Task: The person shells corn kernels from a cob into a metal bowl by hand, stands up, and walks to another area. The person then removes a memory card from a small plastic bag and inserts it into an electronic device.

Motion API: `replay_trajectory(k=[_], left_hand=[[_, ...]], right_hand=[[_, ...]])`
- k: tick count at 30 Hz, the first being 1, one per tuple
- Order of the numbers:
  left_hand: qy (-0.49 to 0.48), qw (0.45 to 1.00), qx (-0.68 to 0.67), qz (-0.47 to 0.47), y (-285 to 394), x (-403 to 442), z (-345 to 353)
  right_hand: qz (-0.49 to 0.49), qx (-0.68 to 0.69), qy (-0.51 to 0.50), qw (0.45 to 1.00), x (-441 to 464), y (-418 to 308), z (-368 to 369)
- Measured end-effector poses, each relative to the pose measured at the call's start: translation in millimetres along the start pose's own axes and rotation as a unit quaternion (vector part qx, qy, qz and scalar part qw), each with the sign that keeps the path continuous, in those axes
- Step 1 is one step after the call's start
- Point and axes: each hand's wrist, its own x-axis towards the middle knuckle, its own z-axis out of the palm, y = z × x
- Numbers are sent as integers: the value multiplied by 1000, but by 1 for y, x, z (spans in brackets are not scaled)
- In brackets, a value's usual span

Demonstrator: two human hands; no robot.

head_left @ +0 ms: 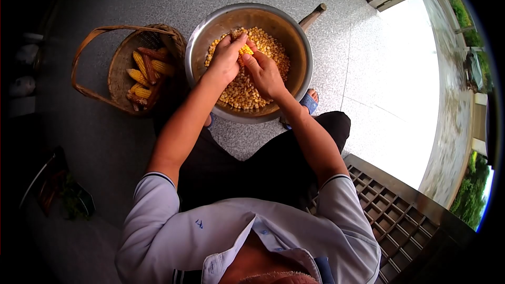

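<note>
A corn cob (245,50) with yellow kernels is held between my two hands, above a wide metal bowl (306,55). My left hand (225,59) is wrapped round the cob from the left. My right hand (264,75) grips it from the right, its thumb lying against the kernels. Loose corn kernels (247,93) cover the bottom of the bowl beneath both hands. Part of the cob is hidden by my fingers.
Left of the bowl stands a wicker basket (117,77) with a tall handle, holding several corn cobs (138,76). A wooden handle (314,16) sticks out behind the bowl. My slippered feet are beside the bowl, and a metal grid (386,215) lies at the lower right.
</note>
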Motion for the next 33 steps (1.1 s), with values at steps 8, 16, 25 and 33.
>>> replay_trajectory(k=[8,16,25,33], left_hand=[[-18,999,-26,-15,8,-8,10],[-44,999,-21,3,2,-1,5],[-32,997,-69,-22,0,2,-6],[-11,999,23,22,2,-6,8]], right_hand=[[18,151,28,988,0,8,-1],[63,51,43,996,3,-3,1],[-20,-2,46,999,7,8,-6],[26,98,43,994,5,0,-1]])
